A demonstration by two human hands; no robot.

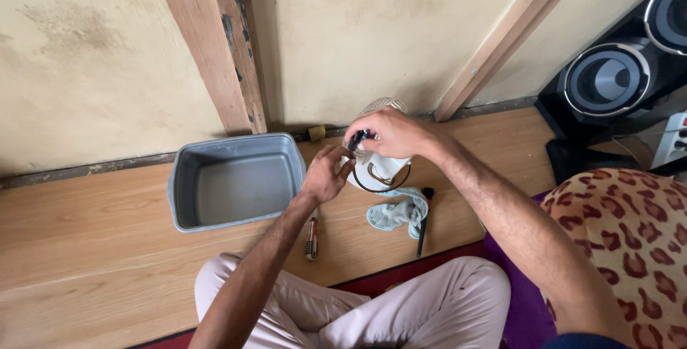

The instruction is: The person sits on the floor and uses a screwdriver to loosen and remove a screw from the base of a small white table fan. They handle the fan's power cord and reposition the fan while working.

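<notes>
My right hand [395,133] grips a small dark object [358,138] over a white shoe [377,166] with a brown trim that stands on the wooden floor. The shoe's woven upper part [380,105] shows just above my knuckles. My left hand [325,173] is curled against the shoe's left side, its fingers close to the dark object. A crumpled pale green cloth [398,211] lies on the floor right below the shoe. A brush [312,238] lies under my left wrist, and a thin black brush [423,226] lies beside the cloth.
A grey plastic tub [182,188] sits on the floor to the left of the shoe. A black speaker [619,77] stands at the right, with a leopard-print cushion [633,238] below it. A wooden post [211,45] runs up the cream wall. My crossed legs [401,313] rest on a purple mat.
</notes>
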